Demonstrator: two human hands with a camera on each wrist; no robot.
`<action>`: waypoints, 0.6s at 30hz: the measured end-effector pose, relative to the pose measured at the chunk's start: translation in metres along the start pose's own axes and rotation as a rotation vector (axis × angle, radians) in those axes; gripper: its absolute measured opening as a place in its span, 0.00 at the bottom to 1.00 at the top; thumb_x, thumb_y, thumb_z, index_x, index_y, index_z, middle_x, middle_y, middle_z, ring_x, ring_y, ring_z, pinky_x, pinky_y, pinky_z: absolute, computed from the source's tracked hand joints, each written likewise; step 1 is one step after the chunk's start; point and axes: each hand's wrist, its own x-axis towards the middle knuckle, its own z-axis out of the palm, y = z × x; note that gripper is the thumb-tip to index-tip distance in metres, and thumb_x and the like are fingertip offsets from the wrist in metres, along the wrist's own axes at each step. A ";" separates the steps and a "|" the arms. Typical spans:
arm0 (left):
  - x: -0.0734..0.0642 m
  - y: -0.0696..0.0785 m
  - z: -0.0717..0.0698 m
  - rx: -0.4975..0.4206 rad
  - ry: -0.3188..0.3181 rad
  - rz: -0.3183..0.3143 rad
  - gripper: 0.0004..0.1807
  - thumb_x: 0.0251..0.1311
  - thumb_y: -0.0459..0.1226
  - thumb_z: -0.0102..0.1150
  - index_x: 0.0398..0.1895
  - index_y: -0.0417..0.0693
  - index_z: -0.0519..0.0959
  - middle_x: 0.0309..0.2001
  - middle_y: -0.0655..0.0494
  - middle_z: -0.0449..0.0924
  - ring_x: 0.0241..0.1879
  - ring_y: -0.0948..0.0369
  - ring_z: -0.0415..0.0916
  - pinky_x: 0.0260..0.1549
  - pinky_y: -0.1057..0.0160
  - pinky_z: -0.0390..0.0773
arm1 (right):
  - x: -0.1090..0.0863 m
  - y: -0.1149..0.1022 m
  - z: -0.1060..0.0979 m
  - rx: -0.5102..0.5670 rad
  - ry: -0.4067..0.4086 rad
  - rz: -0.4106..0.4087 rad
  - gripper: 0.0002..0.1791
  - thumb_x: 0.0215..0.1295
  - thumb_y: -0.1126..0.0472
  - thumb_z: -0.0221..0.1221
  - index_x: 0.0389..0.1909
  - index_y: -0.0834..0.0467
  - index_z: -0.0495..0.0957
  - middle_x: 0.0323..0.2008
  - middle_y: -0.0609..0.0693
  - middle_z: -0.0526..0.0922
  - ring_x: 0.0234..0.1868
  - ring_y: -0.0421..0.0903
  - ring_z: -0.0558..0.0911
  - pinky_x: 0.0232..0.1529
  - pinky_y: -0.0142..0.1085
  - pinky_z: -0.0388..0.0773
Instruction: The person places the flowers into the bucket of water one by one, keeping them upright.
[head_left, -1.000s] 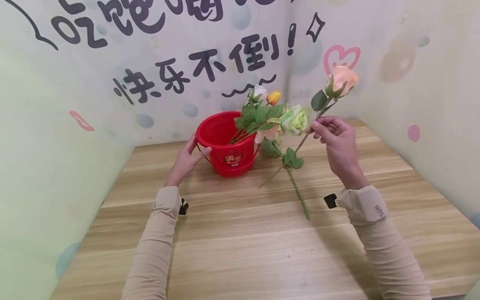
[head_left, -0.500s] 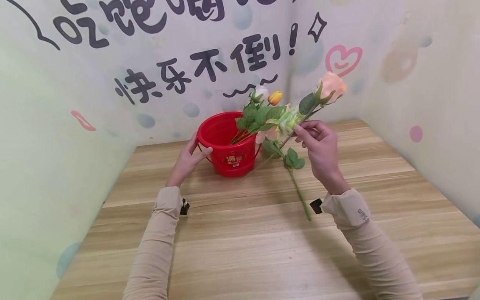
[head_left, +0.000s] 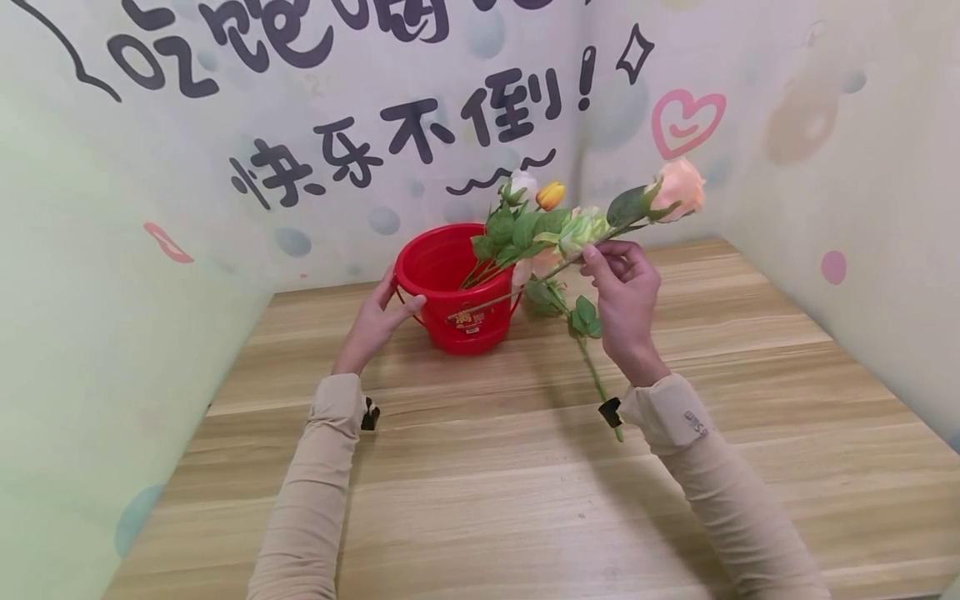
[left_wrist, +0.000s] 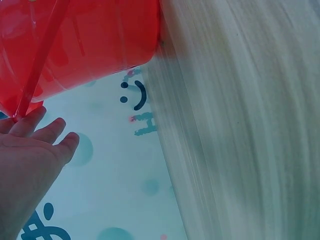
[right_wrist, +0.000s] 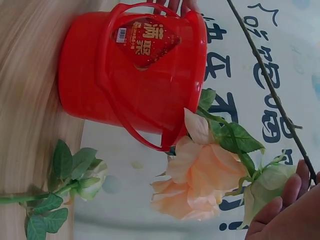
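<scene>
My left hand holds the left side of a red bucket at its rim, thumb in front. Between thumb and fingers, my right hand pinches the stem of a peach rose. This rose leans right; its stem slants down-left across the bucket's front, outside the rim. Inside the bucket stand a white rose, a yellow-orange tulip, a pale green rose and a peach flower, leaning out to the right. In the right wrist view the held stem shows without its bloom.
A whitish-green rose lies on the wooden table, right of the bucket, its stem toward the front. A printed wall stands close behind the bucket. The bucket's handle hangs down.
My right hand has moved left toward the bucket with the peach rose. The rose has tilted flatter, and its stem end has swung left and up over the bucket's front. My left hand stays put.
</scene>
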 end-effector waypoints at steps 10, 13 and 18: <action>0.001 -0.001 0.000 -0.004 -0.002 -0.002 0.45 0.72 0.40 0.61 0.84 0.42 0.48 0.82 0.45 0.47 0.81 0.48 0.44 0.74 0.43 0.56 | 0.001 0.012 0.006 -0.004 0.083 -0.035 0.09 0.70 0.72 0.63 0.33 0.55 0.78 0.27 0.44 0.86 0.28 0.38 0.81 0.34 0.30 0.72; 0.000 0.000 0.000 -0.005 -0.001 -0.003 0.45 0.72 0.40 0.61 0.84 0.43 0.47 0.82 0.45 0.47 0.81 0.48 0.44 0.74 0.42 0.57 | 0.001 0.014 0.008 -0.004 0.104 -0.042 0.09 0.70 0.71 0.63 0.34 0.55 0.78 0.27 0.44 0.86 0.29 0.39 0.81 0.35 0.31 0.72; -0.001 0.000 0.000 -0.004 -0.004 -0.001 0.45 0.72 0.39 0.61 0.84 0.42 0.47 0.82 0.45 0.46 0.81 0.48 0.43 0.75 0.42 0.54 | 0.002 0.018 0.010 -0.005 0.131 -0.046 0.09 0.70 0.71 0.63 0.34 0.54 0.78 0.27 0.45 0.85 0.29 0.39 0.81 0.32 0.29 0.72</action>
